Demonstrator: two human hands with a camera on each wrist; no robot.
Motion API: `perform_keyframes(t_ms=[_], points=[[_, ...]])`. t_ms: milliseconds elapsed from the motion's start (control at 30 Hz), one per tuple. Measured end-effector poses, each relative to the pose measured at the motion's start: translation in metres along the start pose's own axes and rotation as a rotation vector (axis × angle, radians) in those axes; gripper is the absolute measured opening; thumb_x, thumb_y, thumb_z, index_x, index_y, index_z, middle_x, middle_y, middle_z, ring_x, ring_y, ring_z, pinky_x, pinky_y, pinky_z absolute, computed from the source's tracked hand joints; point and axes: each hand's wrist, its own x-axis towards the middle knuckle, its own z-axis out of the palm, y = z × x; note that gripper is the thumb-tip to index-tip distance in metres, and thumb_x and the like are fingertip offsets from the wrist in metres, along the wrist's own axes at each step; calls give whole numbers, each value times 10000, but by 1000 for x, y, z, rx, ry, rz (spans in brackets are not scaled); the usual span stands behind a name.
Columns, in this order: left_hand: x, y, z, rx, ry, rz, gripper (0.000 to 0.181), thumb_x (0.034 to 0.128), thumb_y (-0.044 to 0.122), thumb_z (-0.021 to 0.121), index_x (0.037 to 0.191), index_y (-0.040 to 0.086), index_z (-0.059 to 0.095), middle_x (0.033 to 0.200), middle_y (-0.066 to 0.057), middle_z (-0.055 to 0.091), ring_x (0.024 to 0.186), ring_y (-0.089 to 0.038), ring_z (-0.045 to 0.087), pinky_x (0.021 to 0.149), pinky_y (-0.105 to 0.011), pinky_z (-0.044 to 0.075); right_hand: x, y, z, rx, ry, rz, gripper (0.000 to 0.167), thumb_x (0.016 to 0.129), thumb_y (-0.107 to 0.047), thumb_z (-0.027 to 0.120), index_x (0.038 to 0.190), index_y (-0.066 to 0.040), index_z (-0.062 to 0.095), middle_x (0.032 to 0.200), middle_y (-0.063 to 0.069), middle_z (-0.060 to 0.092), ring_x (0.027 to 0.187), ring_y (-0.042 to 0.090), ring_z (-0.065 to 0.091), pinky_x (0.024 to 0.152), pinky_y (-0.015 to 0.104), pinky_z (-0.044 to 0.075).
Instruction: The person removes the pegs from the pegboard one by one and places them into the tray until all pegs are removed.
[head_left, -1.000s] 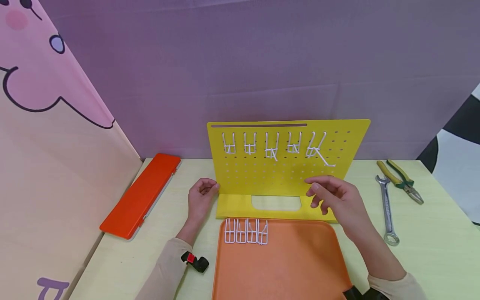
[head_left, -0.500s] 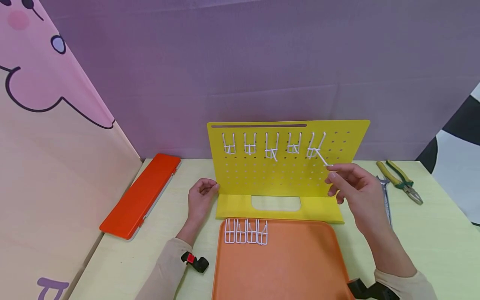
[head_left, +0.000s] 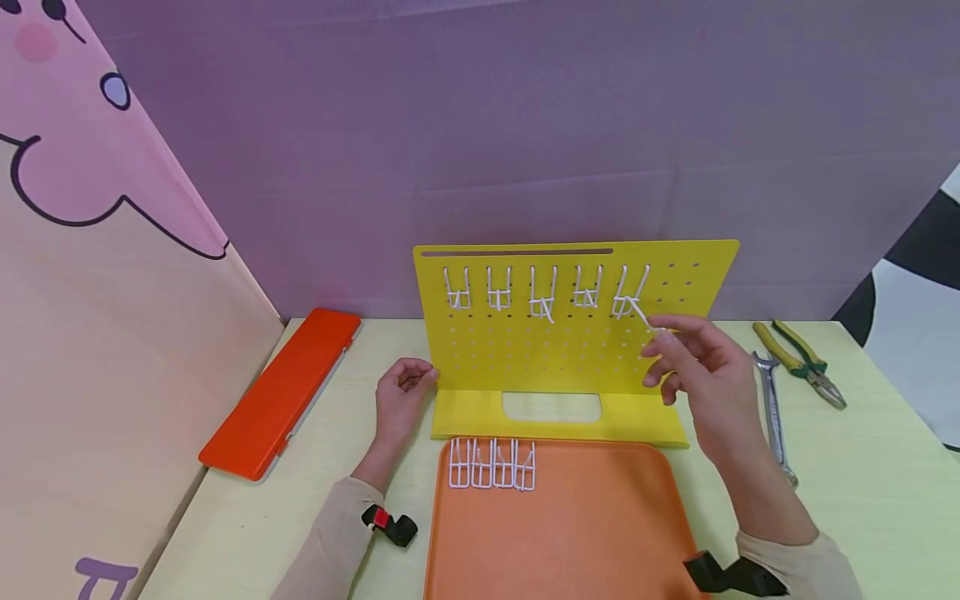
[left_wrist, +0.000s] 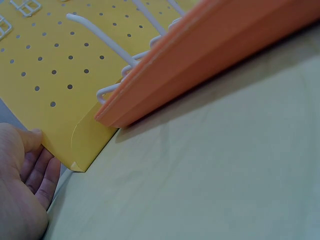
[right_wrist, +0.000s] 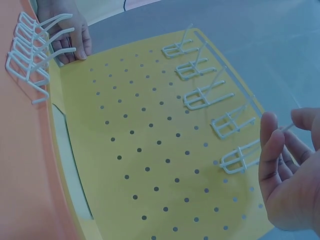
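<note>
A yellow pegboard (head_left: 555,367) stands upright on its base, with a row of white wire hooks (head_left: 542,307) hung along its upper part. At the board's left edge my left hand (head_left: 405,395) grips it, thumb in front and fingers behind in the left wrist view. My right hand (head_left: 701,383) pinches the projecting tip of the rightmost hook (head_left: 624,307) between thumb and finger; the right wrist view shows this hook (right_wrist: 239,156) against the board. Several more white hooks (head_left: 492,473) lie side by side at the far left of an orange tray (head_left: 562,533) before the board.
A red case (head_left: 281,392) lies on the table at the left. To the right are a wrench (head_left: 774,417), partly behind my right forearm, and yellow-green pliers (head_left: 801,362). A purple cloth wall (head_left: 525,125) rises behind the board.
My right hand has moved right from in front of the board to the rightmost hook's tip and now holds it. The left hand stays at the board's edge.
</note>
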Motion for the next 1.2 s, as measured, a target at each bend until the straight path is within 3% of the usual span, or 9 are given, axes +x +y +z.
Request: perform_keyframes(t_ms=[333, 1200], points=[[-1, 3, 1, 6, 11, -10, 113, 1001, -7, 807, 1087, -30, 737, 1053, -211, 744, 872, -152, 656, 804, -147, 553, 2, -1, 2, 1, -17, -9, 176, 1132, -130, 650, 1235, -74, 780, 1076, -11, 810, 790, 124, 777, 547, 213, 554], [-1, 3, 1, 7, 8, -3, 101, 997, -25, 804, 1072, -39, 737, 1027, -201, 741, 856, -134, 662, 800, -148, 560, -5, 2, 10, 79, 37, -81, 182, 1121, -60, 643, 1184, 76, 746, 1078, 62, 830, 828, 148, 807, 515, 235, 542]])
